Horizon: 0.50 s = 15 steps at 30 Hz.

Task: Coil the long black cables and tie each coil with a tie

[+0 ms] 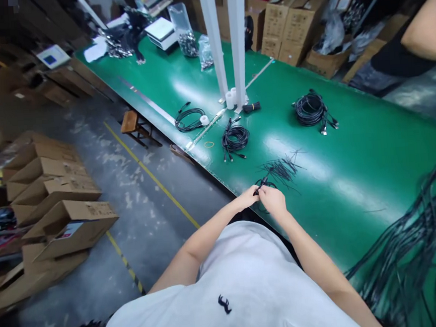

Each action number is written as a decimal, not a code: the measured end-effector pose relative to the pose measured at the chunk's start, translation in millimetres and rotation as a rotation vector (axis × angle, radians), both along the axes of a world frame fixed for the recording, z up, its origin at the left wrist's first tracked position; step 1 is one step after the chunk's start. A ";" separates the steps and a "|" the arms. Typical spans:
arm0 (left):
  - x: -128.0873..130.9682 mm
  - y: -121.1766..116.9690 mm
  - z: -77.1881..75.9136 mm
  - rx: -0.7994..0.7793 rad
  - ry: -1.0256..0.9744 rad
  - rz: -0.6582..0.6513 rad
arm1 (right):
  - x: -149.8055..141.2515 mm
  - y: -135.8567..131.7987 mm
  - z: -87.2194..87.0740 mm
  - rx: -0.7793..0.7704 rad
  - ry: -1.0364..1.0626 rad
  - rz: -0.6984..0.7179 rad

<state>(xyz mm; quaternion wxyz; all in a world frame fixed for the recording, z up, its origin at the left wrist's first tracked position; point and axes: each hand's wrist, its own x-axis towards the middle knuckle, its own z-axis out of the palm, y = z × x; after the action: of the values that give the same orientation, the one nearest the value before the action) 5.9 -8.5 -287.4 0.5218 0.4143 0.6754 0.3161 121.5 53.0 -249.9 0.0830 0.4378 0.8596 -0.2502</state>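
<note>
Close to my body, at the near edge of the green table [331, 185], both hands meet on a coiled black cable [269, 183]. My left hand [247, 197] is closed round one side of the coil. Pressed against it from the right, my right hand [273, 199] is closed on the same cable, its fingertips partly hidden. Just beyond my hands lies a loose pile of thin black ties [281, 169]. Farther off on the table rest a bundled cable coil [235, 138] with its plugs showing and another looser coil [189, 120].
A larger cable coil [309, 110] lies at the right, and many long black cables [413, 229] hang over the right side. White posts [240, 47] rise from the table's middle. Cardboard boxes [73, 228] and a wooden stool [130, 122] stand left. Another person's arm [427, 29] shows at upper right.
</note>
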 end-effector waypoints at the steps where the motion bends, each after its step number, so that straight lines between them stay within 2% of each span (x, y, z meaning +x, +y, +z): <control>1: -1.4 0.1 -1.0 0.000 -0.081 0.010 | 1.0 -0.3 -1.1 -0.041 0.021 -0.043; 4: -7.7 4.2 -2.5 -0.002 -0.271 0.086 | 3.4 -0.7 0.0 -0.165 0.146 -0.179; 7: -25.3 25.1 -1.8 0.019 -0.361 0.205 | 8.7 -4.1 4.5 -0.202 0.348 -0.343; 10: -64.7 72.0 3.1 0.120 -0.562 0.419 | 25.1 -16.8 4.8 -0.178 0.489 -0.498; 12: -100.1 113.3 6.7 0.210 -0.718 0.579 | 42.1 -34.0 -1.8 -0.185 0.482 -0.637; 14: -135.6 153.4 7.2 0.276 -0.711 0.673 | 60.1 -59.0 -14.3 -0.220 0.415 -0.770; 15: -151.5 170.0 5.9 0.287 -0.642 0.702 | 68.2 -73.7 -22.0 -0.244 0.371 -0.818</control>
<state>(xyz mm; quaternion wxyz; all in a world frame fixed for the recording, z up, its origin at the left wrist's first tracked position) -145.6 161.5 -281.5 0.5031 0.1112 0.5291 0.6742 189.7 -20.7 -271.8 -0.1269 0.6756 0.5810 -0.4358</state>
